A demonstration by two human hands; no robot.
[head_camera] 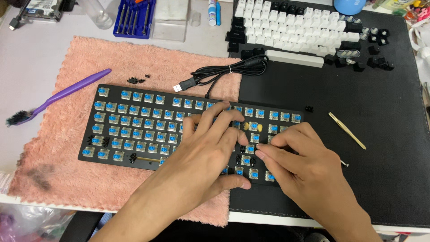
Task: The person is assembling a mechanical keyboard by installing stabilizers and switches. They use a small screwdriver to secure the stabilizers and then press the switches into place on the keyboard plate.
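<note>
Black keyboard (134, 130), stripped of its caps so the blue switches (137, 96) stand bare, lies with its long axis running left to right, its left part on a pink towel (67, 80), its right end over the black mat (380, 148); both hands work at its right-of-middle stretch, near edge. Left hand (210, 143) lies flat, fingers spread over the switches, thumb along the near rim; its grip closes on nothing. Right hand (304, 166) comes in from the right, fingertips bunched at a switch just beside the left fingertips; whether they pinch anything I cannot tell. Spot being worked lies between the two hands, the right nearer it. Cable (224, 71) coils just beyond the far edge; tweezers (347, 130) lie right on the mat; purple brush (58, 96) left; loose keycaps (291, 27) far right on the counter (31, 54).
</note>
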